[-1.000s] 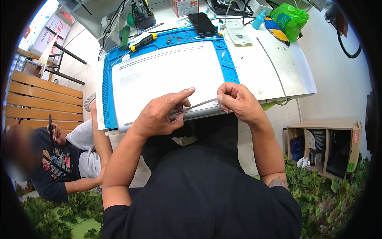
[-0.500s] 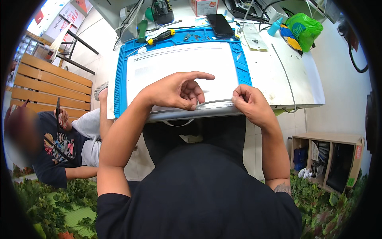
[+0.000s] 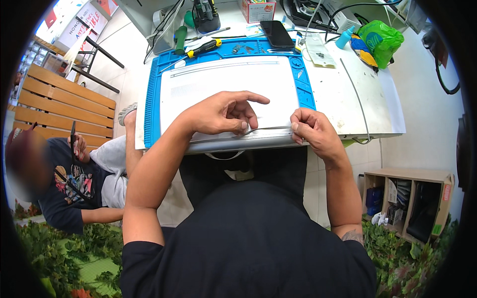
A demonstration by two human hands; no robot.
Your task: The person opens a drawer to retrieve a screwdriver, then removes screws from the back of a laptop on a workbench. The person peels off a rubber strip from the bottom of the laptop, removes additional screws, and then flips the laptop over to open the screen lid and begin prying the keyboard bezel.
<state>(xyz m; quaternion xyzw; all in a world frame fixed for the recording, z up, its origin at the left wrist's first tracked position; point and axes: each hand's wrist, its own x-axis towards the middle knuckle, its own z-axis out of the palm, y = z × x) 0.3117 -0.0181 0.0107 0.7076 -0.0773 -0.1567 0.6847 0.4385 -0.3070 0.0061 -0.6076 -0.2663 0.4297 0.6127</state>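
Head view, strip (image 3: 271,128), parts (image 3: 242,49) in blue mat (image 3: 152,111)

Strip (image 3: 271,128) prob. grey, panel (image 3: 238,77) white w/ thin dk lines, mat (image 3: 152,109) blue, screwdriver (image 3: 205,48) yel. & blk

The person wears a matte, near-black shirt (image 3: 243,233), rounded smoothly over the torso, with short, loose sleeves (image 3: 141,253) ending above the elbows. Black trousers (image 3: 283,174) cover the legs. A grey patterned tattoo (image 3: 354,235) — its design too small to make out — marks the right arm (image 3: 344,193) just below the sleeve hem. Left hand (image 3: 223,113) and right hand (image 3: 314,130) are bare — fingernails short.
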